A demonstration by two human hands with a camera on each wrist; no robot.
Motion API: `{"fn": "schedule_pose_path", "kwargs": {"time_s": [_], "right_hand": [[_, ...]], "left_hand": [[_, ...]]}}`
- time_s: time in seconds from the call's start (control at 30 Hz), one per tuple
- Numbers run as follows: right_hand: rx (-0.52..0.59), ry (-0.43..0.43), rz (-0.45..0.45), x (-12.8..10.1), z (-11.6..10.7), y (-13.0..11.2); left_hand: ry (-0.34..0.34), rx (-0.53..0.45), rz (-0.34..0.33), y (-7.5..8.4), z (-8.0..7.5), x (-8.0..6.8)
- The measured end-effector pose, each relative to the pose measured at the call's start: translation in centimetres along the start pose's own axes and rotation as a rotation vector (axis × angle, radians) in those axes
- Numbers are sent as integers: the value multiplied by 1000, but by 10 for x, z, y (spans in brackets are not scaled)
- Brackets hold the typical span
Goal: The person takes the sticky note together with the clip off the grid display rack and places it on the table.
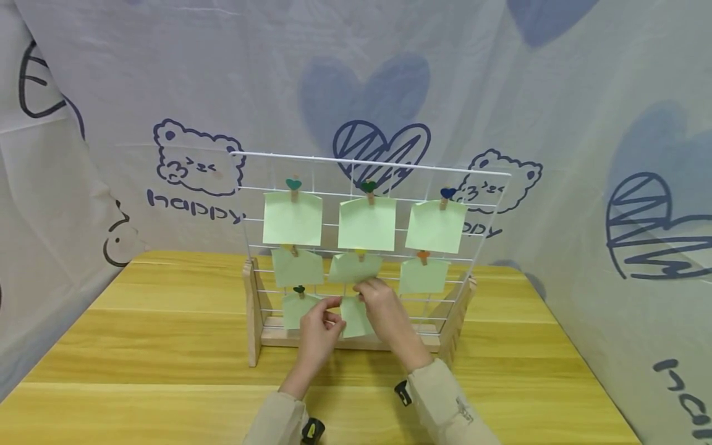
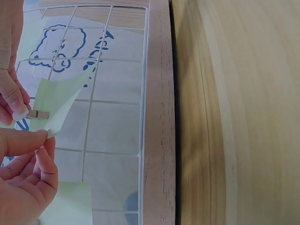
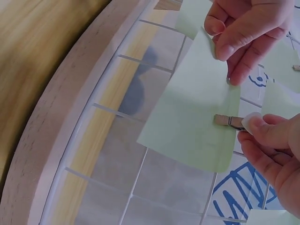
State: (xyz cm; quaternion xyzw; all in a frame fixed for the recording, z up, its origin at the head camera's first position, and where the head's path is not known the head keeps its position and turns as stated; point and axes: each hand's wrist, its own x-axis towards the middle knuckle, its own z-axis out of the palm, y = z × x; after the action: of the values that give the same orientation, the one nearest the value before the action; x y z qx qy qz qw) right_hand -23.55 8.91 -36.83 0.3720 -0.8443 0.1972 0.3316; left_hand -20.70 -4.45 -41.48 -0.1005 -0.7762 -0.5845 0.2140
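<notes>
Both hands work at the bottom middle of the grid. Right hand pinches a small wooden clip between thumb and fingertips, its other fingers curled in; the clip sits on the top edge of a green note. Left hand pinches that same note by its left edge, thumb and forefinger pressed together on the paper, the remaining fingers loosely bent.

The note is pale green, roughly square, and hangs tilted against the white wire, its lower corner near the wooden base. In the left wrist view only a corner of it shows, curling toward the camera.

Seven more notes hang on the grid: three in the top row under heart clips, teal, dark green and blue; three in the middle row; one at bottom left. The middle note of the second row is partly bent just above the right hand.

The held note is mostly hidden behind the hands in the head view. Whether the clip grips a wire I cannot tell. The grid stands on a table, before a printed cloth.
</notes>
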Motion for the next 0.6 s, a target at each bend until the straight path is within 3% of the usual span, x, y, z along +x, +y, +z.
{"fn": "schedule_pose_path", "kwargs": {"time_s": [0.2, 0.6], "right_hand": [[-12, 43, 4, -3, 2, 0], [-26, 107, -32, -6, 6, 1]], "left_hand": [[2, -3, 5, 1, -1, -1], [-32, -31, -49, -1, -4, 0]]}}
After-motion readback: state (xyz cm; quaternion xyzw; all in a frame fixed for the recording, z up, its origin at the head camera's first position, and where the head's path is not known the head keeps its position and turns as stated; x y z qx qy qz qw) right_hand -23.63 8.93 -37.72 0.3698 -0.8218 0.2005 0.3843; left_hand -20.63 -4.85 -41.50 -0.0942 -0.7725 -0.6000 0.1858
